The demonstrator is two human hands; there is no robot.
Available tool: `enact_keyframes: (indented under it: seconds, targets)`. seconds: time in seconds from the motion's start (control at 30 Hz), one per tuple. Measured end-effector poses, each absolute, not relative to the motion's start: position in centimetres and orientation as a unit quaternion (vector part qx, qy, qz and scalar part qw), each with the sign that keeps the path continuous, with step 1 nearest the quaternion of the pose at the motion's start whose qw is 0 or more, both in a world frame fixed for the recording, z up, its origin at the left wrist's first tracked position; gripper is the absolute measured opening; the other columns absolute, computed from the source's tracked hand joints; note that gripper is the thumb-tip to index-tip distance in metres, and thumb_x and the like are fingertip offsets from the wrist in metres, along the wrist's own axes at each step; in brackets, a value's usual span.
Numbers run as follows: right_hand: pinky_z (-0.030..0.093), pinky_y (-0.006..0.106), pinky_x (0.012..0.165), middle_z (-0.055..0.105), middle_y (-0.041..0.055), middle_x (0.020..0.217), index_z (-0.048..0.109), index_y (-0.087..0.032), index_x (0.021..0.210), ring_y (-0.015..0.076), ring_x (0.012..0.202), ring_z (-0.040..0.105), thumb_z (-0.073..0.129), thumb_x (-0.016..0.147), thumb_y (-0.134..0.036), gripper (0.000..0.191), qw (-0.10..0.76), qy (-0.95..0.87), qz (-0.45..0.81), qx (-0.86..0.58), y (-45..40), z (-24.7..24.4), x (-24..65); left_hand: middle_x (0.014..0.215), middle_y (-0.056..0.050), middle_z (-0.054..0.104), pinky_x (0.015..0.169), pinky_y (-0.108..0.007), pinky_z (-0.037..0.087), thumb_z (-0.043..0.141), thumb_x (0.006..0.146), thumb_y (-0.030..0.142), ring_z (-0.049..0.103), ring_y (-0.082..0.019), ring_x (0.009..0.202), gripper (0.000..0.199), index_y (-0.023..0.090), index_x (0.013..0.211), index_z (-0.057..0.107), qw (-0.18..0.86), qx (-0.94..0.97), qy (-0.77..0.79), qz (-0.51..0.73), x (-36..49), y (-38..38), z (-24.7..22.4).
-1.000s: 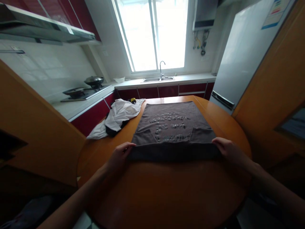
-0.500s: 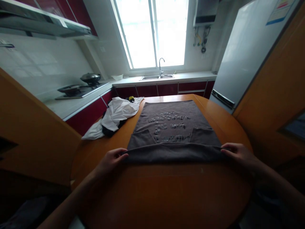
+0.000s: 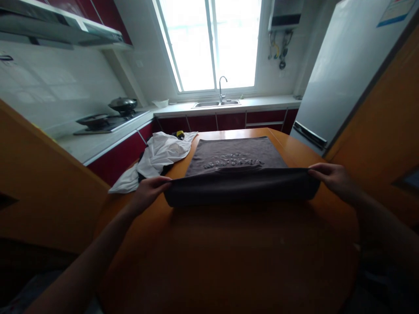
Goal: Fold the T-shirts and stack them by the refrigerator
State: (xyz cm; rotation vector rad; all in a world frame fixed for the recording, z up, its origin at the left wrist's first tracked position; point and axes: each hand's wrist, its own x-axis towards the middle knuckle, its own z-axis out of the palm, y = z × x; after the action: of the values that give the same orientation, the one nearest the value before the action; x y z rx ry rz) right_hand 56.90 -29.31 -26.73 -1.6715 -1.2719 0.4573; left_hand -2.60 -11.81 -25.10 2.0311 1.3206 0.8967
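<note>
Left hand point(image 3: 149, 192): thumb and fingers were pinched together, with the left end of the near fold of a dark grey shirt point(image 3: 240, 187) between the tips. Right hand point(image 3: 334, 178): same kind of pinch, on the right end of that fold. The hands were spread well apart, about the width of the shirt. Both forearms reached forward from the near side.

The shirt lay between the hands and beyond them. Its near part was raised, the top edge running nearly straight from one hand to the other and the dark cloth hanging below it. Whether the lower edge of this part touched the table could not be told. Past the hands the rest lay flat, with a band of raised, shiny print showing just beyond the lifted edge.

The table point(image 3: 229, 253), brown and rounded, extended beneath and around both hands; its near part was in shadow. Beyond the left hand lay a crumpled white cloth point(image 3: 166, 150), with dark cloth point(image 3: 167, 168) partly under it and a small yellow and black object point(image 3: 180, 135) at its far side, too small to identify.

Farther out, ahead and left of the left hand: a stove with a pan point(image 3: 93, 120) and a lidded pot point(image 3: 122, 104). Straight ahead, between the directions of the two hands: sink point(image 3: 206, 104), faucet point(image 3: 221, 87) and bright window point(image 3: 209, 43). Beyond the right hand stood a fridge point(image 3: 343, 65).
</note>
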Motion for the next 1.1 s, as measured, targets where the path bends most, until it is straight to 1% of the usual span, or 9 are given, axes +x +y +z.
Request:
enact_keyframes:
  seconds: [0.17,0.37,0.47,0.57,0.67,0.77,0.83,0.97,1.1]
  targets:
    - [0.049,0.031,0.074,0.076,0.0098,0.096,0.077,-0.016,0.094,0.0225,0.086,0.064,0.077,0.071,-0.062,0.052,0.497,-0.518,0.196,-0.668,-23.3,-26.5,58.5,0.095,-0.009,0.077,0.078,-0.032,0.053,0.078,0.069,0.06,0.068,-0.025,0.089,0.052,0.016,0.098,0.077,0.308,0.738,0.475,0.368,0.1,-5.2,-25.0]
    - [0.049,0.03,0.063,0.075,0.0077,0.078,0.076,-0.017,0.081,0.0212,0.072,0.064,0.082,0.061,-0.061,0.048,0.452,-0.503,0.262,-0.689,-16.4,-28.9,59.4,0.09,-0.009,0.078,0.074,-0.031,0.051,0.079,0.064,0.061,0.068,-0.024,0.082,0.054,0.015,0.093,0.077,0.356,0.735,0.484,0.313,2.6,1.0,-28.2]
    - [0.049,0.03,0.062,0.075,0.0081,0.075,0.076,-0.016,0.076,0.0207,0.07,0.065,0.083,0.059,-0.059,0.047,0.403,-0.507,0.29,-0.704,-14.6,-30.6,59.6,0.088,-0.008,0.078,0.074,-0.03,0.051,0.08,0.064,0.06,0.068,-0.024,0.082,0.051,0.016,0.089,0.078,0.353,0.749,0.496,0.259,3.0,2.4,-29.4]
    - [0.05,0.029,0.064,0.075,0.0082,0.078,0.077,-0.016,0.077,0.021,0.072,0.066,0.082,0.061,-0.058,0.046,0.377,-0.511,0.299,-0.712,-14.1,-31.5,60.0,0.091,-0.007,0.078,0.074,-0.029,0.051,0.079,0.066,0.059,0.069,-0.024,0.084,0.05,0.017,0.092,0.078,0.369,0.753,0.497,0.223,2.6,3.3,-29.5]
    - [0.051,0.03,0.065,0.077,0.0088,0.085,0.078,-0.017,0.085,0.0224,0.076,0.068,0.08,0.064,-0.06,0.048,0.389,-0.512,0.317,-0.697,-13.9,-31.2,60.8,0.09,-0.007,0.077,0.072,-0.028,0.05,0.077,0.07,0.06,0.068,-0.023,0.083,0.048,0.017,0.093,0.079,0.372,0.751,0.495,0.23,2.2,4.2,-28.7]
    - [0.053,0.03,0.068,0.077,0.0092,0.09,0.079,-0.018,0.089,0.0234,0.079,0.068,0.08,0.066,-0.06,0.047,0.414,-0.501,0.315,-0.692,-13.0,-30.3,61.6,0.091,-0.006,0.077,0.073,-0.027,0.049,0.075,0.073,0.059,0.067,-0.022,0.083,0.047,0.018,0.093,0.079,0.35,0.748,0.49,0.278,2.4,5.1,-28.1]
    - [0.053,0.03,0.067,0.077,0.0091,0.089,0.078,-0.019,0.088,0.023,0.078,0.068,0.081,0.066,-0.057,0.045,0.419,-0.492,0.307,-0.698,-12.0,-30.0,61.8,0.09,-0.006,0.078,0.072,-0.027,0.049,0.076,0.071,0.06,0.067,-0.022,0.081,0.047,0.017,0.092,0.079,0.345,0.743,0.494,0.291,2.9,5.7,-28.1]
    - [0.051,0.029,0.065,0.076,0.0091,0.083,0.078,-0.016,0.084,0.0206,0.073,0.066,0.082,0.067,-0.051,0.039,0.396,-0.489,0.303,-0.715,-10.3,-30.6,61.5,0.08,-0.007,0.077,0.066,-0.027,0.047,0.076,0.067,0.061,0.066,-0.021,0.074,0.048,0.016,0.083,0.079,0.334,0.754,0.505,0.256,3.9,6.4,-29.2]
    - [0.049,0.028,0.064,0.075,0.0087,0.078,0.078,-0.013,0.081,0.0192,0.07,0.065,0.081,0.069,-0.047,0.037,0.354,-0.506,0.296,-0.728,-9.9,-31.3,60.9,0.081,-0.007,0.077,0.068,-0.027,0.047,0.075,0.068,0.061,0.067,-0.022,0.076,0.049,0.015,0.083,0.079,0.322,0.764,0.499,0.252,4.2,6.8,-30.4]
